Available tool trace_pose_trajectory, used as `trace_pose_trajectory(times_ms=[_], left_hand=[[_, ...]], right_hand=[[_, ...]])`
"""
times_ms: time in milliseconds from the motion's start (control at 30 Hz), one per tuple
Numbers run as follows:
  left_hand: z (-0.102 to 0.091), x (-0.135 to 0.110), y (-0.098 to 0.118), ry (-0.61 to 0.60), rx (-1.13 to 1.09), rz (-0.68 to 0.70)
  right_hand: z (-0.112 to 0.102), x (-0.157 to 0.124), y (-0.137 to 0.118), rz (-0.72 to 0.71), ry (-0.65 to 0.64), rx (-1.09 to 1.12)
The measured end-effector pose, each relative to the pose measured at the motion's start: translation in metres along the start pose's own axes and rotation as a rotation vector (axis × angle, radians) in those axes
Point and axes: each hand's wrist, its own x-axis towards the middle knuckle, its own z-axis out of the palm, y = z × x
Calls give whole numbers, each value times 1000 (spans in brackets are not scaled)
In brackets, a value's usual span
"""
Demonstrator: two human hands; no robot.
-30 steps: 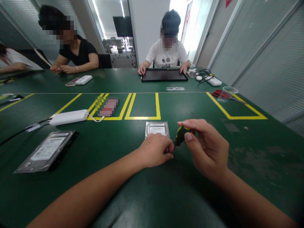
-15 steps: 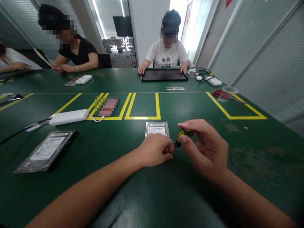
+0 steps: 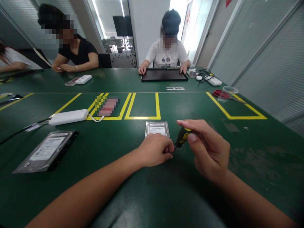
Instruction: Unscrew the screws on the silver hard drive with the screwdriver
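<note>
A silver hard drive [image 3: 157, 128] with a white label lies on the green table, its near part hidden under my left hand [image 3: 155, 150]. The fingers of that hand are curled round the drive's near right corner. Just right of it, a screwdriver [image 3: 182, 136] with a dark green and yellow handle leans with its shaft toward my left fingertips; its tip is hidden. My right hand [image 3: 210, 150] grips the handle between thumb and forefinger, the other fingers bent behind.
At the left lies a larger hard drive [image 3: 51, 148]. Behind it are a white power bank [image 3: 68, 117] with cables and a blurred-out phone [image 3: 108, 107]. Red-handled scissors [image 3: 219, 93] and a clear plastic cup [image 3: 228, 92] stand back right. Across the table, a person holds a dark panel [image 3: 164, 75].
The screwdriver's handle has turned, and my right thumb has slid back to the right along it. My left hand and the drive have stayed in place.
</note>
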Motion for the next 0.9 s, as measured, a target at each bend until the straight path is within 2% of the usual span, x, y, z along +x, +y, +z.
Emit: trace_pose_trajectory(times_ms=[233,667,900], left_hand=[[-1,-1,4,12,26,-19],[1,0,2,30,60,-13],[0,-1,2,-5,48,-19]], right_hand=[[3,0,4,7,55,24],[2,1,2,-1,66,16],[1,0,-1,23,30,45]])
